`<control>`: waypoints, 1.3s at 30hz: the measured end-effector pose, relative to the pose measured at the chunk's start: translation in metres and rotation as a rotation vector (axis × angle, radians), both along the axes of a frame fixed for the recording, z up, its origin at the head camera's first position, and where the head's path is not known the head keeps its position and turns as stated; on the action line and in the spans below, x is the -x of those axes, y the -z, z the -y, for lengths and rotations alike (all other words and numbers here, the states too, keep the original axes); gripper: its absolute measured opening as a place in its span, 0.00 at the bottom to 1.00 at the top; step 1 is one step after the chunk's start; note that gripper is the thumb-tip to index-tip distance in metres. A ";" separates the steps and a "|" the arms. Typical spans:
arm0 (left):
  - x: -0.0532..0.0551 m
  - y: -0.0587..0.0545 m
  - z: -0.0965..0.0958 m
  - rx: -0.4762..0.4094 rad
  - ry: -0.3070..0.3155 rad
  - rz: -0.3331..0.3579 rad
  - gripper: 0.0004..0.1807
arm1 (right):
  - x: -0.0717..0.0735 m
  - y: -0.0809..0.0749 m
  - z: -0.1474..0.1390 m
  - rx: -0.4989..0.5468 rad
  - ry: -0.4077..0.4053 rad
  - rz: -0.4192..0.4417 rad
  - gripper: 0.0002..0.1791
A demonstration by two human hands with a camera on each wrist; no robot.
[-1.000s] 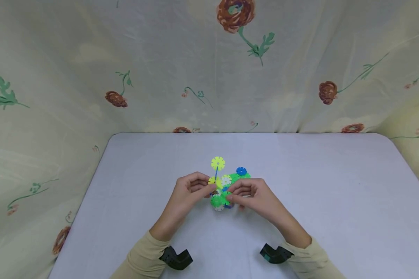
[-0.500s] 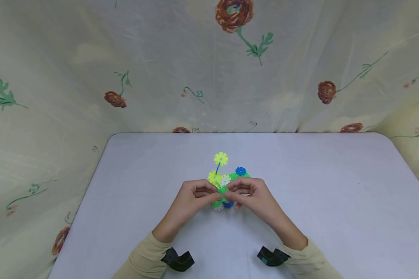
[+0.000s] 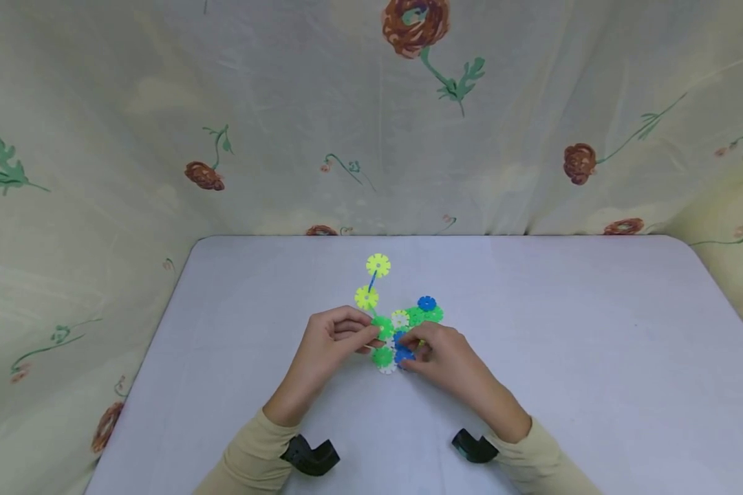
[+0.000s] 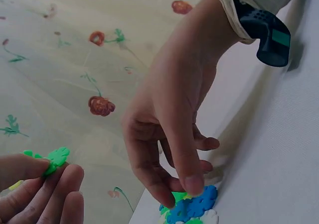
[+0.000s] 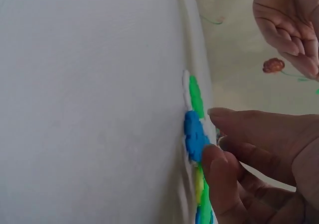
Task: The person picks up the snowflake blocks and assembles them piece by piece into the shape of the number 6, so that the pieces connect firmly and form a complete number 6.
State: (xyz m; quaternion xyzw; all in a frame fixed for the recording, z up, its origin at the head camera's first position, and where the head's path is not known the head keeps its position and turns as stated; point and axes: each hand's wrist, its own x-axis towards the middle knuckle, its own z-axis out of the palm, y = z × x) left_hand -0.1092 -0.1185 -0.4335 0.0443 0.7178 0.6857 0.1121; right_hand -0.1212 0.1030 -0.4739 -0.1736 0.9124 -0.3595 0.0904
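Left hand (image 3: pixel 331 342) pinched green disc (image 3: pixel 382 326), yellow discs (image 3: pixel 367 297) just beyond. Right hand (image 3: pixel 447 354) loosely curved, thumb and forefinger parted by blue disc (image 3: pixel 404 354); couldn't tell if touching.

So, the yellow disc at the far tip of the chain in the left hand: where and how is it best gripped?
Probably a pinch on its far rim, coming from the right: the yellow disc looks flat, that edge stands free, a blue piece joins its near side, and the left hand sits towards its near left.
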 end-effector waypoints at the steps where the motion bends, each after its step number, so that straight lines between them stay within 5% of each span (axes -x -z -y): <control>1: 0.000 0.000 0.000 -0.004 -0.002 0.003 0.08 | 0.000 0.000 0.000 -0.011 0.002 0.002 0.15; 16: 0.001 0.004 0.002 -0.008 -0.016 0.005 0.09 | 0.005 0.007 -0.004 0.012 -0.041 0.054 0.09; 28: 0.001 -0.001 0.001 -0.008 -0.042 0.023 0.07 | -0.004 -0.019 -0.011 0.444 0.037 -0.194 0.05; 34: 0.000 -0.002 0.001 -0.035 -0.032 0.031 0.09 | -0.009 -0.020 -0.007 0.470 0.023 -0.266 0.05; 39: 0.000 -0.002 0.001 -0.050 -0.011 0.054 0.10 | -0.011 -0.018 -0.005 0.438 -0.029 -0.436 0.11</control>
